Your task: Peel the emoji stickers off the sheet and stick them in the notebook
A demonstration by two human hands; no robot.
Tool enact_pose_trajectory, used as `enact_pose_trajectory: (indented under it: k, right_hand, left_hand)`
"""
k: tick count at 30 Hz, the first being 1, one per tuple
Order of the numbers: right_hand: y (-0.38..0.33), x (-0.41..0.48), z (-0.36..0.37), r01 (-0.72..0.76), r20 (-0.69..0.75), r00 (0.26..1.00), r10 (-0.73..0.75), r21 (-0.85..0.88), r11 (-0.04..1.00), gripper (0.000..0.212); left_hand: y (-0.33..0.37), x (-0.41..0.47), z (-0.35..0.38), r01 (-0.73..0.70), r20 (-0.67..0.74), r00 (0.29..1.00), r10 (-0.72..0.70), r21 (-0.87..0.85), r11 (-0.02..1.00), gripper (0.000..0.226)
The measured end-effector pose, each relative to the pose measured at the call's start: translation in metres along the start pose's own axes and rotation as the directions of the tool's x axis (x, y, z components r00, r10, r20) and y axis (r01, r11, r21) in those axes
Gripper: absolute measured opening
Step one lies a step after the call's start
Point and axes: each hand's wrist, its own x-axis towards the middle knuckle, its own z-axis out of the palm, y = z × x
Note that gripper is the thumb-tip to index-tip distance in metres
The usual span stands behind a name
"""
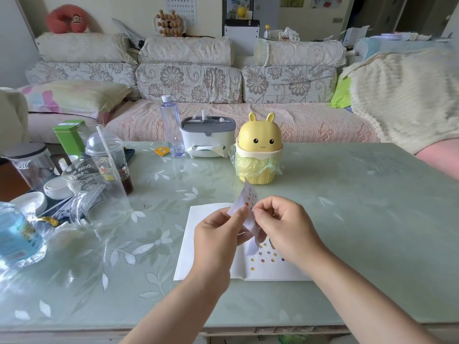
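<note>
Head view: left hand (218, 229) pinches the sticker sheet (246, 197) between thumb and fingers, holding it raised and curled above the open notebook (186, 256). Right hand (285, 227), fingers curled, pinches the sheet's right edge. Notebook lies flat on the table (347, 219); small stickers (263, 260) dot its right page.

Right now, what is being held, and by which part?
The sticker sheet, lifted above the notebook: left hand pinches its lower left edge, right hand pinches its right edge.
</note>
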Motion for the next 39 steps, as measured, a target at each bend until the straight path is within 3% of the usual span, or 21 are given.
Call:
enact_pose_trajectory:
  k: [9,12,14,17,21,24,28,33,37,39]
  right_hand:
    - [-0.003,-0.004,-0.004,0.144,-0.061,0.986,-0.158,-0.188,0.971,0.001]
    - [-0.002,-0.003,-0.006,0.241,-0.064,0.962,-0.267,-0.269,0.933,0.009]
    - [0.002,-0.001,-0.007,0.364,-0.034,0.913,-0.406,-0.379,0.851,0.011]
    - [0.010,0.000,-0.003,0.510,0.047,0.817,-0.575,-0.523,0.683,0.009]
    - [0.017,-0.003,0.006,0.553,0.033,0.735,-0.677,-0.608,0.570,0.011]
    - [0.020,-0.008,0.014,0.480,-0.088,0.778,-0.622,-0.557,0.678,0.011]
    - [0.021,-0.010,0.021,0.294,-0.174,0.919,-0.355,-0.299,0.908,0.012]
    - [0.016,-0.009,0.015,0.297,-0.090,0.941,-0.327,-0.247,0.922,0.014]
    - [0.015,-0.003,0.003,0.065,-0.010,0.998,-0.065,-0.032,0.997,0.015]
    - [0.016,-0.004,0.000,0.124,-0.001,0.992,-0.125,-0.073,0.990,0.015]
  left_hand:
    - [0.002,0.001,-0.004,0.008,0.057,0.998,-0.004,-0.073,0.997,0.011]
    - [0.002,0.003,-0.005,0.047,0.102,0.994,-0.040,-0.065,0.997,0.010]
    - [0.004,0.006,-0.006,0.090,0.151,0.985,-0.079,-0.064,0.994,0.007]
    - [0.005,0.010,-0.008,0.130,0.159,0.980,-0.121,-0.045,0.991,0.029]
    - [0.003,0.009,-0.004,0.071,-0.006,0.997,-0.071,-0.037,0.997,0.009]
    - [-0.003,0.005,-0.001,0.001,-0.065,0.998,-0.003,-0.027,1.000,0.009]
    - [-0.010,0.002,0.002,-0.102,-0.118,0.987,0.110,0.068,0.992,0.009]
    - [-0.008,0.004,-0.002,-0.233,-0.075,0.961,0.266,0.299,0.925,0.018]
    - [0.002,0.008,-0.005,-0.282,0.035,0.955,0.294,0.402,0.871,0.016]
    - [0.002,0.012,-0.007,-0.254,0.026,0.963,0.268,0.414,0.874,0.014]
